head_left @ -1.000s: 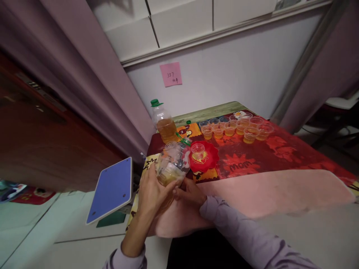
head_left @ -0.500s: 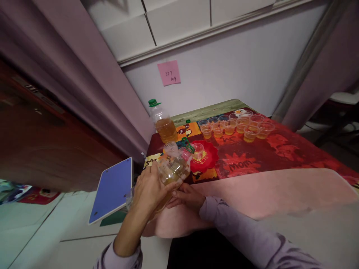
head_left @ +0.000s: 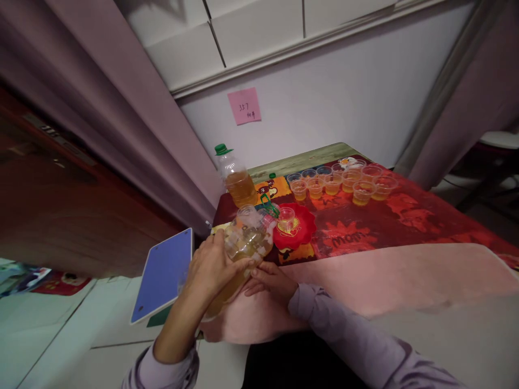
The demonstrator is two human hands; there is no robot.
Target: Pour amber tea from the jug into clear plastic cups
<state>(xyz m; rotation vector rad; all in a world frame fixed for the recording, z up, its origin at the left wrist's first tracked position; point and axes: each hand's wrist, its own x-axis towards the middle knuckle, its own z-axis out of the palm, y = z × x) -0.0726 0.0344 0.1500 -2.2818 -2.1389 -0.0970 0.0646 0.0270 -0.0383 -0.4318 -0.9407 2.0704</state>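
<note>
while aslant, bottle (head_left: pixel 246 241) in curled left hand (head_left: pixel 211 267), right hand (head_left: pixel 271 281) beneath

The clear bottle (head_left: pixel 247 240) under the fingers (head_left: pixel 233 266) of the left hand (head_left: pixel 211 267) holds amber liquid, and its cap (head_left: pixel 270 207) past the fingertips is green. Just beyond them is a red plate (head_left: pixel 302 231) with a yellow emblem, on a tablecloth (head_left: pixel 385 219) printed in red and orange with dark "mom" lettering. Farther out, a green-capped second bottle (head_left: pixel 237 181) and a row of clear cups (head_left: pixel 344 182) show the same amber. The cloth (head_left: pixel 385 275) beneath the right hand (head_left: pixel 270 281) is pale pink, the board (head_left: pixel 164 273) left of the fingers is blue, and the sleeves (head_left: pixel 344 340) are lilac.
</note>
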